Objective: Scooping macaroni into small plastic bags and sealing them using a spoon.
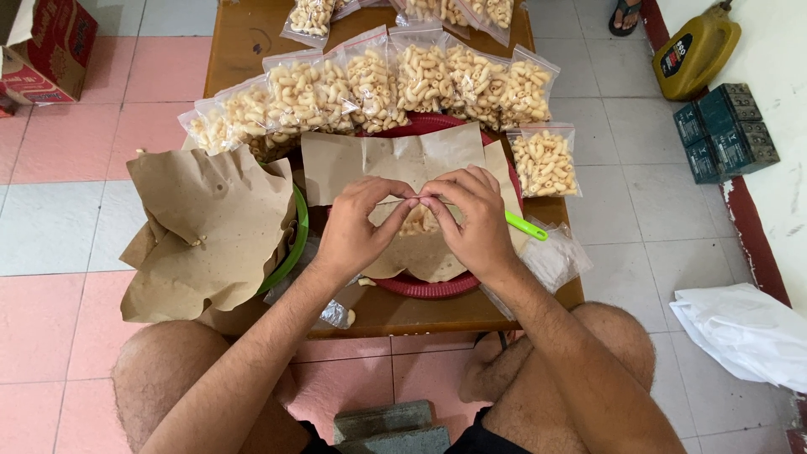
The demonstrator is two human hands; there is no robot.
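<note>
Pinching the top edge of a small clear bag (419, 220) of pale macaroni-shaped snacks, the left hand (353, 229) and the right hand (475, 220) meet over the middle of the tabletop (244, 34); both hands have thumb and fingers pressed together on the bag's mouth, the left at its left end, the right at its right end, so the bag hangs just below and between the fingertips, its filled part partly hidden by the knuckles; under the hands lies a sheet of brown paper (395, 160) spread over a red round tray (429, 290), whose rim shows near the person's edge of the tabletop; a bright green handle (526, 226) pokes out to the right of the right hand, just beside it; further right lie empty clear bags (551, 256) and, above them, 1 filled bag (545, 161) on its own; beyond the paper a row of filled snack bags (378, 84) runs across the tabletop, well apart from the hands; to the left, crumpled brown paper (206, 231) covers a green bowl (296, 244); on the tiled floor, a red carton (50, 46) sits top left and a yellow jug (696, 52) top right.
</note>
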